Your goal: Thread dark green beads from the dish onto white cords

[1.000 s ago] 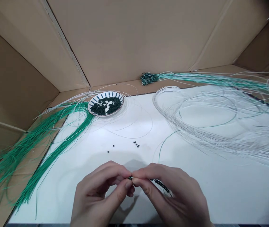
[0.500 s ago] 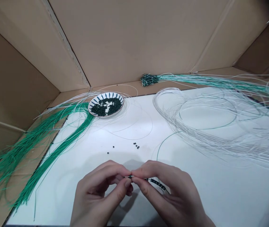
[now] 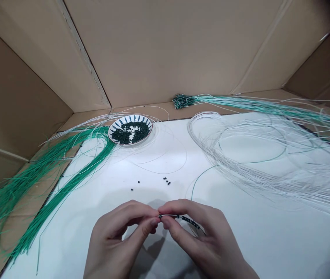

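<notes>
My left hand (image 3: 124, 232) and my right hand (image 3: 200, 232) meet at the lower middle of the head view, thumb and forefinger of each pinched together. Between the fingertips runs a thin pale strand (image 3: 169, 215) with a tiny dark bead at the pinch. A short row of dark green beads (image 3: 190, 222) on the strand passes under my right forefinger toward the palm. Both hands are closed on this beaded strand; the exact grip of each fingertip is partly hidden. A few loose dark beads (image 3: 167, 181) lie on the white board beyond my hands.
A blue-striped plate (image 3: 149, 123) of dark beads stands at the back. Bundled green strands (image 3: 74, 186) spread at left, clear strands (image 3: 240, 166) at right. A bundle with beaded ends (image 3: 183, 101) lies along the cardboard wall (image 3: 165, 50). The white board (image 3: 269, 240) lies beneath.
My fingertips have shifted a little, and more of the pale strand and the beads beside my right forefinger shows. Both hands keep their pinch. The view has tilted slightly.
</notes>
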Demonstrator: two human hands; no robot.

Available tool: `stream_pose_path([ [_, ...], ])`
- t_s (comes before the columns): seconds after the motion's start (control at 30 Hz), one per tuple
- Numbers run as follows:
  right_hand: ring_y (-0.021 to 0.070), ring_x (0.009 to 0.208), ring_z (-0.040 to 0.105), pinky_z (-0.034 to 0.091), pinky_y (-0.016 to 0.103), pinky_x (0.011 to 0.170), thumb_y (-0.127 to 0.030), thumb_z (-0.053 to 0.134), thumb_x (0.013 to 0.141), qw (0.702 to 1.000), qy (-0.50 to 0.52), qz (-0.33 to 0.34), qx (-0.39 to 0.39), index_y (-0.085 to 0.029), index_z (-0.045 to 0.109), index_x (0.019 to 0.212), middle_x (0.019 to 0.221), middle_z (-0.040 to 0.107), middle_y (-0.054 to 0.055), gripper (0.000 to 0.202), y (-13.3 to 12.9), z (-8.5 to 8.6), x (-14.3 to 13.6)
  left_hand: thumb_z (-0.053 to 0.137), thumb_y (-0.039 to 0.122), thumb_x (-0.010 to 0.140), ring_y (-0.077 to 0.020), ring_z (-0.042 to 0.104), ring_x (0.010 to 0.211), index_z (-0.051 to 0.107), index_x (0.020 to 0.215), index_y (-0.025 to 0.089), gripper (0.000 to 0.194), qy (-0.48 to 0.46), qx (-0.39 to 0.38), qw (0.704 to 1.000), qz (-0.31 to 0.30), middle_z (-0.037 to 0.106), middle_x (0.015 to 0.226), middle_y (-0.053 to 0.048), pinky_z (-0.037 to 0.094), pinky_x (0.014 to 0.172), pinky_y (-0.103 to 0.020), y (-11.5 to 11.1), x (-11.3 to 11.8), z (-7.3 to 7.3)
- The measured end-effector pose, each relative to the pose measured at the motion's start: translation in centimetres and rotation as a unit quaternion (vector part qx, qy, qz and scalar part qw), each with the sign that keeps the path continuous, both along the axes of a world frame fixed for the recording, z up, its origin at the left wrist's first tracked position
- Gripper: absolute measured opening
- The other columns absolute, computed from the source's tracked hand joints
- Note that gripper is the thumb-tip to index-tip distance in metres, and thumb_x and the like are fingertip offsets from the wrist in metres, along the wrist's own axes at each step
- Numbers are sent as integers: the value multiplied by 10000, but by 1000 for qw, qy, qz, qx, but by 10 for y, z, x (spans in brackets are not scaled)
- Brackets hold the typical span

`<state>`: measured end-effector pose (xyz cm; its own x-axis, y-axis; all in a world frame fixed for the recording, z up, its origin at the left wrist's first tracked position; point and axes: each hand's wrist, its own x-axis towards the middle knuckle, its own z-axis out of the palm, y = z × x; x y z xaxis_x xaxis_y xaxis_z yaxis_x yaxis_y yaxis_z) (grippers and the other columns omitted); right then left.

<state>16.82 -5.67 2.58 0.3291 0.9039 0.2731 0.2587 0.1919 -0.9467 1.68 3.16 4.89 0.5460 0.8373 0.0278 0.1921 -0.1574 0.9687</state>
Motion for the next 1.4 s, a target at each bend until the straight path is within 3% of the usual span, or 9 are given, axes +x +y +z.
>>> stream_pose_path([
  [0.2,74,605,641,515,162,653,-95,589,734,993,-8,-115,4,-232,613,751,675,668,-91,140,-5,-1,-7,730,214,880,-120,678,642,795,723,280,182,28,26,999,-21,745,693,40,517,599,-138,-2,2,5],
  [0.37,102,662,691,568,180,693,-84,659,722,993,55,-99,24,-249,699,887,774,738,-65,237,-5,2,-9,742,208,879,-128,691,657,814,745,281,169,10,14,1000,-24,754,705,29,534,614,-143,-6,5,7],
  [0.53,116,731,750,591,175,717,-81,685,878,998,45,-41,36,-230,732,867,793,792,-38,157,-4,7,-5,780,153,838,-111,711,653,864,834,345,210,-50,-20,999,4,783,736,45,556,619,-123,-7,3,6],
  [0.77,109,716,751,603,166,707,-44,634,794,989,48,-126,60,-227,674,769,782,776,-46,189,-3,11,-16,809,143,817,-105,730,605,873,852,350,220,-85,-76,993,39,805,709,52,589,614,-122,-7,5,5],
  [0.93,101,726,774,604,153,732,-37,610,793,988,24,-139,63,-238,683,782,759,792,-71,214,-2,13,-21,843,148,780,-107,732,583,858,817,296,153,-110,-128,983,76,844,747,28,603,614,-117,-9,9,5],
  [1.23,99,701,748,594,177,717,-50,609,793,989,15,-132,62,-240,673,798,788,785,-55,200,-1,11,-23,866,151,729,-113,711,535,826,755,270,128,-127,-139,973,130,841,742,26,605,581,-134,-16,11,6],
  [1.4,92,706,749,592,169,720,-48,612,792,987,11,-138,76,-248,651,804,798,784,-69,205,0,8,-25,850,155,780,-134,749,587,829,815,268,120,-110,-139,982,70,852,783,7,629,622,-152,-11,4,6],
])
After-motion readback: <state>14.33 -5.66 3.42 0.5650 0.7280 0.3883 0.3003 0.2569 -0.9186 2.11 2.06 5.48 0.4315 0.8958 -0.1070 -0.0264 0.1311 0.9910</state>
